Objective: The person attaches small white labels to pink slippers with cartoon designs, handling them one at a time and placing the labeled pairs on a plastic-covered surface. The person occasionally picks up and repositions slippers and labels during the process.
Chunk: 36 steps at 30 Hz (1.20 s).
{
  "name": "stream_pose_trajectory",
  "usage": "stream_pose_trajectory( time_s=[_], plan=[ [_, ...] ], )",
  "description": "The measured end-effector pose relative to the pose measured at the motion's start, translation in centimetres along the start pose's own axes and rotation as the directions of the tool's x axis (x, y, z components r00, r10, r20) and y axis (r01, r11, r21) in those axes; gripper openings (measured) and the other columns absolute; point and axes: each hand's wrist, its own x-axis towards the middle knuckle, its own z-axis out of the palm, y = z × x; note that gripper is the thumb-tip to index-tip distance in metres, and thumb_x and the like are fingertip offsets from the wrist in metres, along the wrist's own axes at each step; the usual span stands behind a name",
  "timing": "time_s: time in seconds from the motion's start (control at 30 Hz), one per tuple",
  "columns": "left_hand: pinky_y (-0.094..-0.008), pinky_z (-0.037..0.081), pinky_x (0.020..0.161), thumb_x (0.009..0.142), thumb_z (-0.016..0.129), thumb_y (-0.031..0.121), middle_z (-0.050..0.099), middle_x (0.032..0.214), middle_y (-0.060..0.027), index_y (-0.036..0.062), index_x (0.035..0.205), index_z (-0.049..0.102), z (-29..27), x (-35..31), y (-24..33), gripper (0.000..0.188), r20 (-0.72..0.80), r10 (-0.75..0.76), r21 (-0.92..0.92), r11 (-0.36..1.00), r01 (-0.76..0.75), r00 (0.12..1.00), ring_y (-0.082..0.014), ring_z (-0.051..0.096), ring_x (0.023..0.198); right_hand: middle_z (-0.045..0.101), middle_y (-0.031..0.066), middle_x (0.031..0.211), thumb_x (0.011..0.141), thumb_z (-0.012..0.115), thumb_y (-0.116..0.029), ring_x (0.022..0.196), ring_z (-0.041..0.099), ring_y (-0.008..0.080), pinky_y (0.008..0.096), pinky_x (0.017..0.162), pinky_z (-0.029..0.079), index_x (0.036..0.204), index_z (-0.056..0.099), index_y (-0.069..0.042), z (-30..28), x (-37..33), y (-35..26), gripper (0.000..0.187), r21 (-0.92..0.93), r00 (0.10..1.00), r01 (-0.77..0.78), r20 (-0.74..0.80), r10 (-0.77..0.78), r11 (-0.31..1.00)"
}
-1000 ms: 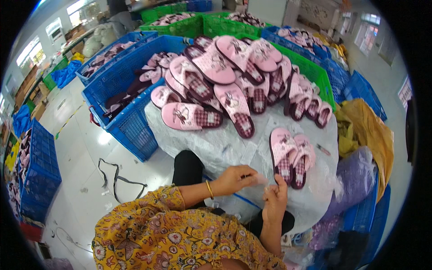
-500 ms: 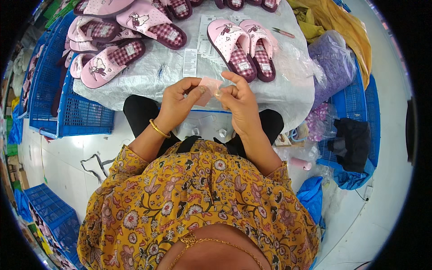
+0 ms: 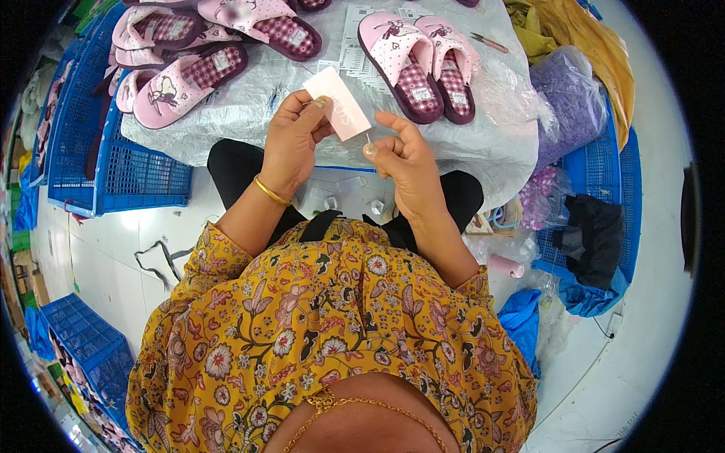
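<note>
Above the near edge of the covered table, my left hand [image 3: 289, 147] pinches a pale pink card tag [image 3: 337, 104] between thumb and fingers. The card is tilted, its printed face up. At its lower right corner my right hand [image 3: 411, 167] is closed in a pinch, forefinger raised, on what looks like a thin pale strand; its kind is too small to tell. Just beyond the hands lies a pair of pink slippers [image 3: 394, 32] with dark checked insoles. More pink slippers [image 3: 164, 100] are heaped on the table's left side.
Plastic film covers the table [image 3: 249, 113]. Printed sheets [image 3: 353, 54] and small thread snips [image 3: 489, 42] lie near the pair. A blue crate [image 3: 147, 177] stands at left; at right are a purple bagged bundle [image 3: 570, 106], black cloth [image 3: 589, 241] and a pink thread spool [image 3: 506, 265].
My left hand has turned the card so its printed face shows, and moved it slightly up and left. My right hand stays pinched at its corner. The view has shifted a little.
</note>
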Motion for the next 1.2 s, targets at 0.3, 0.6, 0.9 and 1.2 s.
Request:
stream_pose_trajectory(
  time_s=[0.3, 0.6, 0.9, 1.2],
  plan=[
    [-0.0344, 0.055, 0.084, 0.099, 0.057, 0.013, 0.066, 0.105, -0.0050, 0.0057, 0.114, 0.056, 0.2, 0.0, -0.5, 0.017, 0.061, 0.028, 0.018, 0.999, -0.029, 0.998, -0.0161, 0.066, 0.093, 0.058, -0.0014, 0.081, 0.084, 0.071, -0.010, 0.070, 0.047, 0.0052, 0.0220, 0.064, 0.037, 0.115, 0.061, 0.002, -0.2, 0.8, 1.2, 0.035, -0.003, 1.000, -0.027, -0.013, 0.026, 1.000],
    [-0.0324, 0.057, 0.080, 0.096, 0.062, 0.010, 0.065, 0.097, -0.0063, 0.0013, 0.108, 0.057, 0.9, -0.9, -0.6, 0.016, 0.004, 0.061, 0.039, 0.997, -0.061, 0.998, -0.0150, 0.066, 0.088, 0.057, -0.0029, 0.080, 0.086, 0.071, -0.011, 0.070, 0.047, 0.0058, 0.0226, 0.063, 0.036, 0.100, 0.063, -0.001, -0.3, 0.8, 1.6, 0.019, 0.005, 0.998, -0.041, -0.045, 0.041, 0.999],
    [-0.0215, 0.047, 0.072, 0.096, 0.064, 0.010, 0.063, 0.095, 0.0033, 0.0038, 0.111, 0.062, 0.3, -2.1, -0.4, 0.017, 0.306, 0.108, 0.340, 0.916, -0.215, 0.946, -0.0024, 0.054, 0.084, 0.059, 0.0015, 0.080, 0.084, 0.066, -0.001, 0.062, 0.046, 0.0078, 0.0234, 0.055, 0.036, 0.092, 0.062, -0.002, -1.8, 1.3, 3.5, 0.009, 0.021, 0.983, -0.052, -0.176, 0.055, 0.998],
    [-0.0346, 0.046, 0.096, 0.103, 0.048, 0.037, 0.068, 0.112, -0.0104, -0.0024, 0.113, 0.064, -1.5, -0.7, 3.3, 0.044, 0.663, -0.333, 0.294, 0.940, 0.176, 0.670, -0.0192, 0.061, 0.105, 0.063, 0.0016, 0.075, 0.083, 0.068, 0.003, 0.063, 0.053, 0.0064, 0.0217, 0.057, 0.041, 0.093, 0.066, 0.001, -3.5, 0.5, 3.4, 0.010, -0.129, 0.997, 0.064, -0.027, -0.068, 0.990]
  ],
)
